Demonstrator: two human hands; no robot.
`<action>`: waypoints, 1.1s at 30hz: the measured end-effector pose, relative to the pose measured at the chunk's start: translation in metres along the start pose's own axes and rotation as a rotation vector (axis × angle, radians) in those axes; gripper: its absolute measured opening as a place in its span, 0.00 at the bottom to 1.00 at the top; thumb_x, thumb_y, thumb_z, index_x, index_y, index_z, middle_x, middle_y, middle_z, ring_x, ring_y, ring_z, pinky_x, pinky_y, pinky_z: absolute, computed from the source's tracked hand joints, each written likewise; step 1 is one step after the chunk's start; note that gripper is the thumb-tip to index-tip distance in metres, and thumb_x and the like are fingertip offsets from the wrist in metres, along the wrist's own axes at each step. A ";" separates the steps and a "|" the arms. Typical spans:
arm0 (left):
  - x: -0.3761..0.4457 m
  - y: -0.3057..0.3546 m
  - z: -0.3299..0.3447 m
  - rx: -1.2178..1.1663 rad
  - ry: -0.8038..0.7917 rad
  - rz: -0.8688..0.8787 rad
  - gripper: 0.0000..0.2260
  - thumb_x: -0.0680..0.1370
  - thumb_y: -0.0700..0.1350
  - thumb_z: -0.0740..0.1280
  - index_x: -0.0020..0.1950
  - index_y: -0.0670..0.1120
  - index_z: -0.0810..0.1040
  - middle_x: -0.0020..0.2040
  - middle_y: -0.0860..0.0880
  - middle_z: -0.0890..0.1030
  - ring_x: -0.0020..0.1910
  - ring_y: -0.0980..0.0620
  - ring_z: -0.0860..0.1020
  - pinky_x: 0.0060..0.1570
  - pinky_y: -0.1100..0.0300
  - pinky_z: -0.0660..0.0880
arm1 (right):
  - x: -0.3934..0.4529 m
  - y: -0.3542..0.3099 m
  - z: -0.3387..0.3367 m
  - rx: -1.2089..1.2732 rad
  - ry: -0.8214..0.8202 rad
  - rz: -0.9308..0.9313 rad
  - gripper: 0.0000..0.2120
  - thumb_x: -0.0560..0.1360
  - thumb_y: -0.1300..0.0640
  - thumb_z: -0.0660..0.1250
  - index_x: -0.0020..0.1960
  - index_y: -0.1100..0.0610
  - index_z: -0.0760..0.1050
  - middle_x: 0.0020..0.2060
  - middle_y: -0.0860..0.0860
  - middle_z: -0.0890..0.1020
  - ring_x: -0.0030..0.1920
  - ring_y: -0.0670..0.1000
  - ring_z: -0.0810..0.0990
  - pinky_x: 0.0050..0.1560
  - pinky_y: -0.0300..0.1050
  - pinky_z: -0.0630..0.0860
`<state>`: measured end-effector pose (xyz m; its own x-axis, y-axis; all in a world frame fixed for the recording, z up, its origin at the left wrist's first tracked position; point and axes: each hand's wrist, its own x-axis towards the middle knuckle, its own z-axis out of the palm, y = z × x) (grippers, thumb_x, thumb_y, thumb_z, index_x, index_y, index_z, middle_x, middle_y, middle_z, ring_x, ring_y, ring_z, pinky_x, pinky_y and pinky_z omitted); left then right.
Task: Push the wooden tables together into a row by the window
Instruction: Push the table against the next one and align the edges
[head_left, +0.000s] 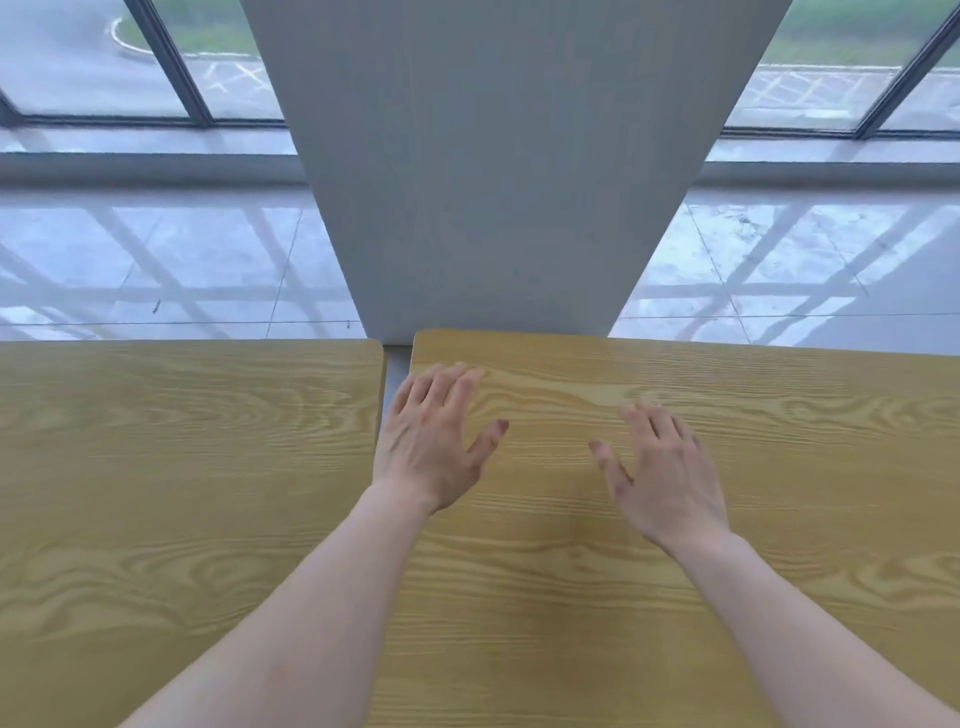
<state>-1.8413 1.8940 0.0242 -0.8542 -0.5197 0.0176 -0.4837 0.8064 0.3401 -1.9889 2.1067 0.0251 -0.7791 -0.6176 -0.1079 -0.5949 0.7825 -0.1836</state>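
Note:
Two light wooden tables fill the lower half of the head view. The left table (182, 493) and the right table (779, 467) stand side by side with a narrow gap (396, 364) between them at the far end. My left hand (434, 439) lies flat, fingers spread, on the right table's left edge near its far corner. My right hand (667, 470) is spread palm down over the same table, a little to the right. Neither hand holds anything.
A wide white pillar (493, 182) rises just beyond the tables' far edge, centred on the gap. Floor-height windows (104, 67) run behind it on both sides. Glossy tiled floor (182, 270) lies between the tables and the windows.

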 end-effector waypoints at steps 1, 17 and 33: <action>0.016 -0.001 0.003 -0.005 -0.013 0.008 0.29 0.81 0.66 0.54 0.78 0.55 0.63 0.79 0.53 0.66 0.79 0.50 0.59 0.80 0.51 0.50 | 0.016 -0.001 0.001 -0.007 -0.009 0.000 0.30 0.81 0.38 0.56 0.77 0.54 0.67 0.77 0.54 0.69 0.78 0.56 0.64 0.75 0.55 0.63; 0.176 -0.017 0.088 0.097 -0.174 0.030 0.29 0.80 0.70 0.50 0.69 0.53 0.74 0.64 0.52 0.81 0.65 0.48 0.75 0.69 0.50 0.64 | 0.199 0.000 0.050 -0.101 -0.075 0.024 0.36 0.78 0.27 0.45 0.53 0.52 0.81 0.48 0.54 0.84 0.51 0.60 0.76 0.61 0.54 0.67; 0.163 -0.041 0.083 0.039 -0.152 0.052 0.28 0.79 0.71 0.49 0.50 0.50 0.75 0.47 0.49 0.82 0.54 0.44 0.79 0.56 0.49 0.66 | 0.197 -0.030 0.064 -0.208 0.026 -0.017 0.35 0.77 0.27 0.44 0.35 0.54 0.72 0.31 0.52 0.76 0.37 0.59 0.72 0.53 0.56 0.67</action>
<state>-1.9766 1.7991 -0.0652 -0.8956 -0.4312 -0.1093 -0.4431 0.8429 0.3052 -2.1116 1.9569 -0.0533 -0.7717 -0.6308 -0.0811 -0.6340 0.7730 0.0205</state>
